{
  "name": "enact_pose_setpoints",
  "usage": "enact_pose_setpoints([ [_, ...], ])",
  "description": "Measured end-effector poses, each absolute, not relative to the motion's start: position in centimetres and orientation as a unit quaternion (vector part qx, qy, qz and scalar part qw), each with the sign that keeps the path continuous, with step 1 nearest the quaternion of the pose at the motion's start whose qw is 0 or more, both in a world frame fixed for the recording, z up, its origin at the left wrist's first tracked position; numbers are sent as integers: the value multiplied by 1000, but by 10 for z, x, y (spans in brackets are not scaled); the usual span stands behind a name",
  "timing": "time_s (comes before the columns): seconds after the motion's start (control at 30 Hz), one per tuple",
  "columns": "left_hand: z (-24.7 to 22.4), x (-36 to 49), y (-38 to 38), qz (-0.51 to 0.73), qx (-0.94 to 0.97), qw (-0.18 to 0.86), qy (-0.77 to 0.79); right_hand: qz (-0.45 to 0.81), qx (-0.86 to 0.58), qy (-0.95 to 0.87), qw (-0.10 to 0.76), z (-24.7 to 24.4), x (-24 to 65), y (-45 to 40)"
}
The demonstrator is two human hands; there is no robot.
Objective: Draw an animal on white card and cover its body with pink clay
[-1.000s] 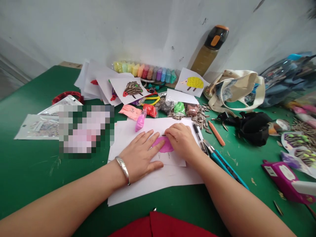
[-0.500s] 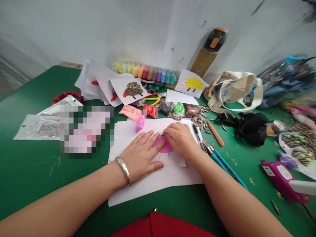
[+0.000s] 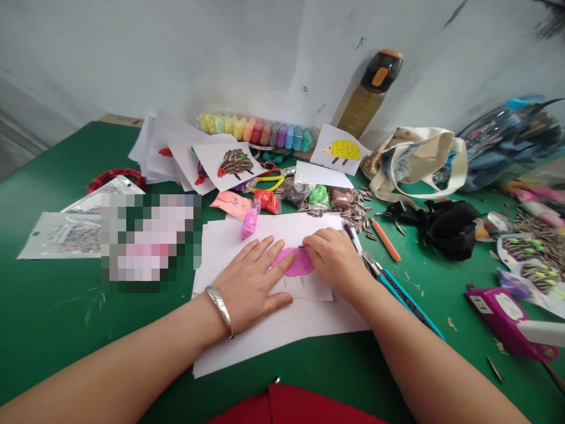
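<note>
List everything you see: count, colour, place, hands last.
Clay patch: 1, pink, on paper
Paper: several, white, centre
Clay packets: several, mixed, centre
Packet strip: 1, multicoloured, rear
Hedgehog picture: 1, yellow, rear
Seed picture: 1, brown, rear
Sunflower seeds: many, grey, right
Craft knife: 1, blue, right
Pen: 1 visible, black, right
Stick: 1, orange, right
Bottle: 1, amber, rear
Tote bag: 1, cream, right
Bundle: 1, black, right
Device: 1, magenta, right
Pouches: 2, silver, left
Table: 1, green, beneath
Bracelet: 1, silver, left wrist
Left hand: 1, bare, on paper
Right hand: 1, bare, at clay patch
</note>
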State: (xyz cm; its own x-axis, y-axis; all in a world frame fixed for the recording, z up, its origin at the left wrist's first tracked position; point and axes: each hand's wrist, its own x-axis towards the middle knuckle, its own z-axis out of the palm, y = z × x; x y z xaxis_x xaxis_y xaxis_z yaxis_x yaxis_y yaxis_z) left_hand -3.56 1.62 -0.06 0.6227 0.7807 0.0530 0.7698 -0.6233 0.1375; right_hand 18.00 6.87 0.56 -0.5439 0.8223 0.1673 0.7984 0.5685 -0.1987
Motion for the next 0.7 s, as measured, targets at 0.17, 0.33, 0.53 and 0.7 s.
enact_pose_setpoints([
  [0.17, -1, -35, 17, 49, 899, 54, 432, 49, -472, -869, 137, 6, 177, 67],
  [0.33, 0, -35, 16, 51, 900, 53, 430, 53, -466, -873, 134, 4, 175, 67],
  [0.53, 1, -35, 17, 38, 899, 53, 433, 48, -478, -865, 143, 4, 174, 65],
  [0.7, 1, -34, 17, 35, 899, 53, 433, 63, -461, -876, 130, 5, 174, 66],
])
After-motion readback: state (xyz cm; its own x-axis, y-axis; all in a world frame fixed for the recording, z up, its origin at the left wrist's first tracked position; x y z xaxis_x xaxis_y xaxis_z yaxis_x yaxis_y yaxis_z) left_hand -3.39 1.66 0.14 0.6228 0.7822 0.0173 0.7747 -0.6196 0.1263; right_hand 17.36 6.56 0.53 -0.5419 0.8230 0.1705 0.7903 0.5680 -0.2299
